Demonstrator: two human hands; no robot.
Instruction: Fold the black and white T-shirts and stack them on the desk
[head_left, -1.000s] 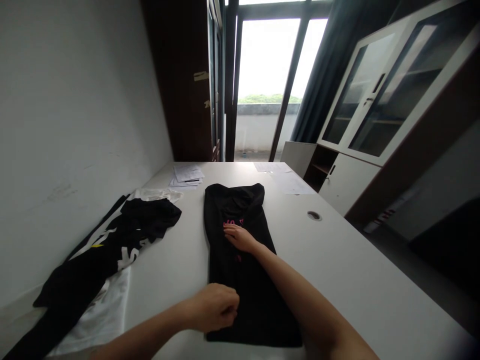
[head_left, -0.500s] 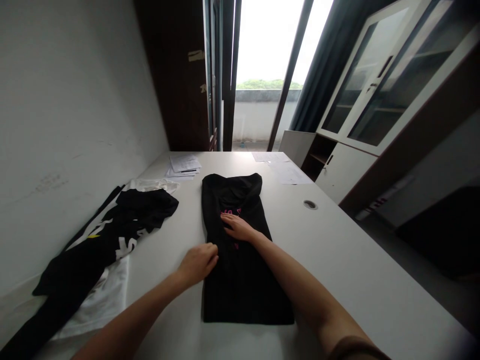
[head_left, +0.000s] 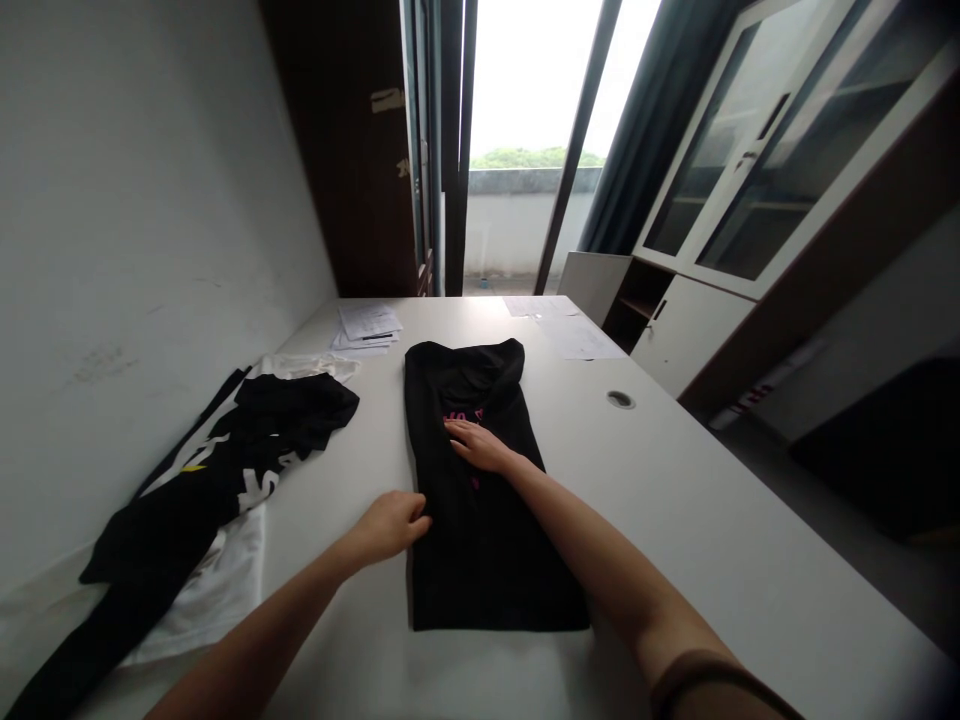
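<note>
A black shirt (head_left: 495,570) with pink print lies lengthwise on the white table, its sides folded in to make a long strip. Its wide neck end points away from me and the straight hem lies nearest me. My left hand (head_left: 390,525) is closed at the shirt's left edge, with thumb and fingers pinching the cloth there. Resting flat on the middle of the shirt, beside the pink lettering, is my right hand (head_left: 476,445); its fingers are stretched out and partly cover the print.
Rumpled black and white clothes (head_left: 225,480) lie in a heap along the left wall. Stacked papers with a pen (head_left: 367,328) sit at the far left; more sheets (head_left: 577,338) lie far right. A round cable hole (head_left: 620,400) is set in the white table (head_left: 705,520).
My left hand has shifted slightly left along the shirt's edge. My right hand stays flat on the cloth, and the view has tilted a little.
</note>
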